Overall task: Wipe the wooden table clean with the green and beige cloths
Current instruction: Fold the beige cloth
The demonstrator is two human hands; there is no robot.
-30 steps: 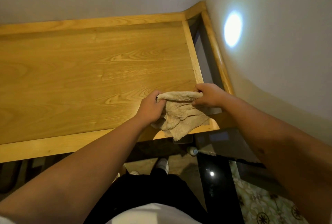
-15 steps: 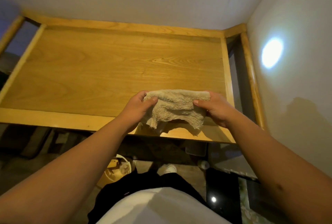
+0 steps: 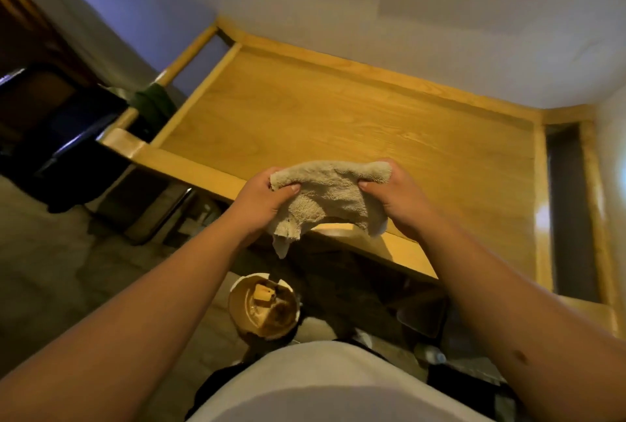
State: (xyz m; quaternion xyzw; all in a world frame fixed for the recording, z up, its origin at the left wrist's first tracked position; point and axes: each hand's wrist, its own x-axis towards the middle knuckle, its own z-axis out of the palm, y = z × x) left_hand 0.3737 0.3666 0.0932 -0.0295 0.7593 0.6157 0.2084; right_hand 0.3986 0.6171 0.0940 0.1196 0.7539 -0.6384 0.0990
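The beige cloth point(image 3: 327, 196) hangs stretched between both hands, just above the front edge of the wooden table point(image 3: 355, 123). My left hand point(image 3: 262, 201) grips its left end with thumb and curled fingers. My right hand point(image 3: 394, 196) grips its right end the same way. A frayed corner of the cloth dangles below the table's front rail. A dark green cloth point(image 3: 150, 106) is draped over the rail at the table's far left end.
A round bucket point(image 3: 264, 308) with murky water and a yellow sponge stands on the floor under the table's front edge. Dark furniture point(image 3: 57, 137) sits to the left. White walls close the back and right sides.
The view has swung left and tilted, bringing the table's left end, the green cloth and the bucket into sight. Both hands keep hold of the beige cloth, now spread wider and lifted slightly.
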